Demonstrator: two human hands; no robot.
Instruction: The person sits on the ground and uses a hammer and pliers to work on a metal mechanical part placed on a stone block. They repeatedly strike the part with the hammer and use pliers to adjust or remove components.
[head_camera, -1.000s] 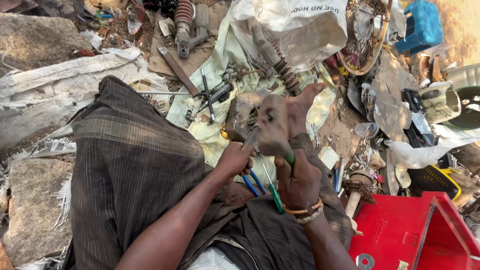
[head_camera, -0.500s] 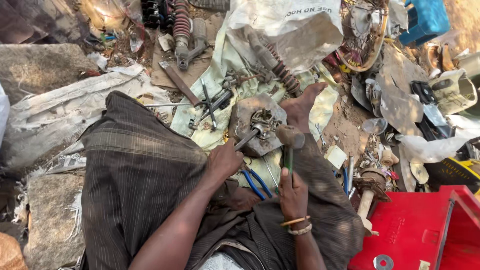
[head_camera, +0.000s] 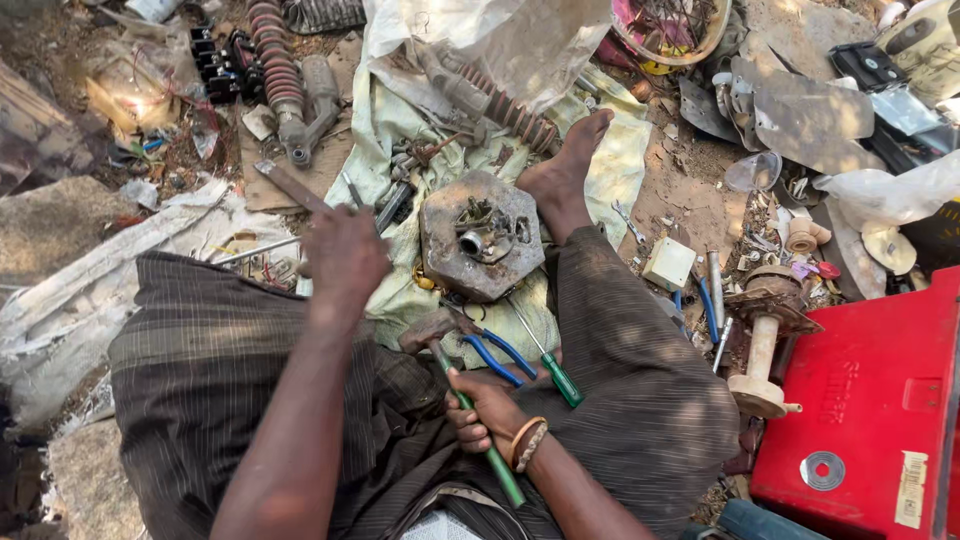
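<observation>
A rusty, flat-sided metal housing (head_camera: 440, 245) lies on a pale cloth between my legs, with my bare foot (head_camera: 562, 180) against its right side. My right hand (head_camera: 485, 408) is closed around the green handle of a hammer (head_camera: 432, 330), whose head rests just below the housing. A green-handled screwdriver (head_camera: 560, 380) and blue-handled pliers (head_camera: 495, 355) lie loose on my lap beside that hand. My left hand (head_camera: 345, 255) reaches out over loose tools left of the housing. I see it from the back, and its fingers are hidden.
A red metal box (head_camera: 860, 400) stands at the right, a worn spool-shaped part (head_camera: 765, 350) next to it. Coil-spring shock absorbers (head_camera: 280, 70) and scrap parts lie at the top. Wrenches and rods (head_camera: 290, 185) are scattered left of the housing.
Both hands have left the housing. My left hand moved left over the tools. My right hand drew back toward my lap, put down the screwdriver, and now grips the hammer.
</observation>
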